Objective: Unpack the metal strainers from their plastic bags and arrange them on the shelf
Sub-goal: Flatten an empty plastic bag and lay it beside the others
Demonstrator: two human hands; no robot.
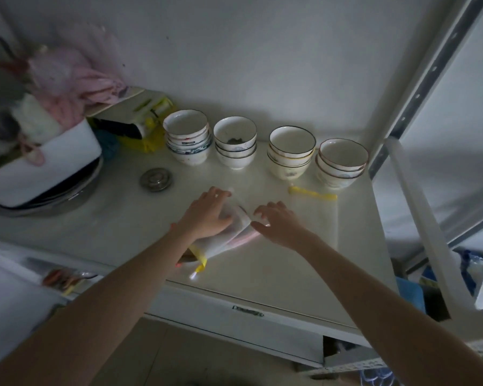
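- Left hand (207,215) lies palm-down on a flat translucent plastic bag with yellow strip at its near end (229,238), fingers spread, pressing rather than pinching. Right hand (276,222) hovers just beside the bag's right edge, fingers loosely curled, gripping nothing.
- Risk: the bag looks slippery on the smooth pale shelf surface (290,263); a one-handed pull could likely slide it toward the near shelf edge, which lies close behind the left wrist, and off it.
- Risk: four stacks of white ceramic bowls (265,146) stand just beyond both hands; a sharp tug forward might knock one over.
- Risk: a small round metal strainer (156,179) sits loose beyond and to the left of the left hand; a sweeping forearm could shove it.
- A loose yellow strip (313,193) lies beyond the right hand.
- The bag looks thin, creased and whitish, with a pinkish tint along its right edge. Dim light and blur; whether a strainer is still inside cannot be told.
- The unbagged strainer appears dull grey, flat, with concentric rings.
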